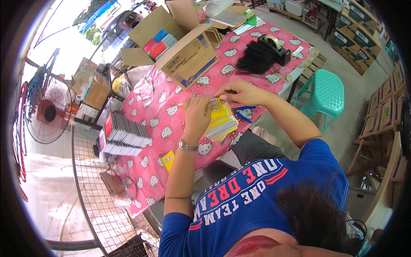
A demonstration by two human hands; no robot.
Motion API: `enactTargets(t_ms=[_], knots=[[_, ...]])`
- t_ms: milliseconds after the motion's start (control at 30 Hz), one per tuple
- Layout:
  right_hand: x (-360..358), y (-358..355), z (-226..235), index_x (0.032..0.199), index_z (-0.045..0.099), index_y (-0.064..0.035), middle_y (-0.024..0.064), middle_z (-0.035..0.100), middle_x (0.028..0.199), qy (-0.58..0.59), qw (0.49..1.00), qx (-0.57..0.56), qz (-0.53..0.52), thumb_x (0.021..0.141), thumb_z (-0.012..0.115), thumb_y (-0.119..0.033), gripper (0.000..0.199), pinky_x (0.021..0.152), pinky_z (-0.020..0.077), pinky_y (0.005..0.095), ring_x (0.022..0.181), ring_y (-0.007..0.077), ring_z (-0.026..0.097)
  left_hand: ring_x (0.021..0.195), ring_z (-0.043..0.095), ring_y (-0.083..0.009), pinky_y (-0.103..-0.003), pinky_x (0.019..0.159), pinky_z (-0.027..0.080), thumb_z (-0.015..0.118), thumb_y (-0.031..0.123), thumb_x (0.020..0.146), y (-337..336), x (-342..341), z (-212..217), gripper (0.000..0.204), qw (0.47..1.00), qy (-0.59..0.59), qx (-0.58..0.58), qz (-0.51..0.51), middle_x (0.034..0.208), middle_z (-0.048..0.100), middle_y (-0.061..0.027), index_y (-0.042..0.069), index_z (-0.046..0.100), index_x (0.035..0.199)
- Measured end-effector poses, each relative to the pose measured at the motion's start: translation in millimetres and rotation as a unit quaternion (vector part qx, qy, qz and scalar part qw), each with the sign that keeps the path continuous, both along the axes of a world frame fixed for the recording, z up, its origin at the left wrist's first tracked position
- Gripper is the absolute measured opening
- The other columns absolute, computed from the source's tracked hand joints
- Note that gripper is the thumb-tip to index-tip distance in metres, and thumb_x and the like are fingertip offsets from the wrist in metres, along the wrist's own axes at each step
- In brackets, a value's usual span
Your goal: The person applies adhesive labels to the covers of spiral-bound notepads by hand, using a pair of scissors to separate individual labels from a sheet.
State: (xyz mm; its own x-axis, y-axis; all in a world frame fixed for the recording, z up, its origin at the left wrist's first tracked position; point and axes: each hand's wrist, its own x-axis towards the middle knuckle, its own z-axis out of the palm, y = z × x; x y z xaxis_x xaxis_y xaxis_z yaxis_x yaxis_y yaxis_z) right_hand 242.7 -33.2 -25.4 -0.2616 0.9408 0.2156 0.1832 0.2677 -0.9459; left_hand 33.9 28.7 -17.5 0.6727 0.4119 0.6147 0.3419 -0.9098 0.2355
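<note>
A stack of yellow-covered booklets (221,124) lies on the table in front of me, its page edges fanned toward me. My left hand (198,112) is at the stack's left far corner, fingers bent and pressed together. A thin pale strip shows by its fingertips; what it is, I cannot make out. Thumb and fingers of my right hand (239,92) pinch together at the far edge of the top booklet, around something too small to name. Just right of the stack lie blue pens (243,117). Another yellow booklet (168,161) rests by my left forearm, partly hidden.
A pink patterned cloth (167,128) covers the table. An open cardboard box (188,60) holds packs beyond my hands. Dark booklets (123,135) stand stacked at left. Black strands (257,56) and a tape dispenser (280,51) lie far right, near a green stool (324,92). A fan (49,112) stands left.
</note>
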Motion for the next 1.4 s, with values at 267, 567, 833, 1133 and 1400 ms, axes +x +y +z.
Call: enactTargets(t_ms=[267, 567, 833, 1133, 1400], knots=[[-7.9, -4.2, 6.5, 0.109, 0.067, -0.0093, 0.0046, 0.06, 0.094, -0.11, 0.964, 0.223, -0.092, 0.08, 0.065, 0.002, 0.032, 0.08, 0.0478, 0.0318, 0.092, 0.0205, 0.059, 0.089, 0.057, -0.0282, -0.038, 0.084, 0.037, 0.06, 0.016, 0.089, 0.1, -4.7, 3.2, 0.014, 0.999, 0.017, -0.037, -0.001, 0.092, 0.064, -0.0101, 0.007, 0.063, 0.1], [-9.2, -1.9, -8.2, 0.098, 0.068, -0.0098, 0.0067, 0.061, 0.094, -0.193, 0.883, 0.397, -0.162, 0.074, 0.067, 0.004, 0.027, 0.078, 0.0478, 0.0346, 0.09, 0.0258, 0.059, 0.09, 0.057, -0.0295, -0.039, 0.085, 0.037, 0.06, 0.015, 0.088, -1.2, -2.5, 5.3, 0.013, 0.999, 0.018, -0.05, -0.006, 0.09, 0.064, -0.0107, 0.008, 0.063, 0.099], [-14.5, -0.1, -16.0, 0.098, 0.068, -0.0109, 0.0059, 0.061, 0.094, -0.139, 0.904, 0.355, -0.194, 0.071, 0.068, 0.003, 0.03, 0.074, 0.0481, 0.0362, 0.088, 0.026, 0.059, 0.092, 0.056, -0.0317, -0.042, 0.088, 0.037, 0.063, 0.015, 0.085, -1.3, -1.1, -0.2, 0.021, 0.999, 0.037, -0.022, -0.006, 0.094, 0.063, -0.0122, 0.007, 0.061, 0.105], [-16.2, -8.6, -21.8, 0.101, 0.068, -0.0129, 0.0051, 0.061, 0.095, -0.261, 0.807, 0.478, -0.23, 0.069, 0.069, 0.002, 0.035, 0.076, 0.0475, 0.0376, 0.088, 0.0264, 0.058, 0.092, 0.055, -0.0307, -0.042, 0.087, 0.039, 0.064, 0.018, 0.086, -12.2, 10.6, -9.5, 0.024, 0.998, 0.006, 0.03, 0.059, 0.093, 0.061, -0.0112, 0.005, 0.059, 0.106], [-6.7, -2.3, -13.1, 0.11, 0.065, -0.0146, 0.0043, 0.061, 0.101, -0.283, 0.82, 0.462, -0.185, 0.064, 0.068, -0.001, 0.047, 0.082, 0.045, 0.0383, 0.094, 0.025, 0.058, 0.089, 0.057, -0.0307, -0.043, 0.086, 0.04, 0.065, 0.023, 0.085, -9.6, 11.8, -7.7, 0.021, 0.996, 0.026, 0.014, 0.087, 0.088, 0.062, -0.0108, 0.006, 0.059, 0.096]])
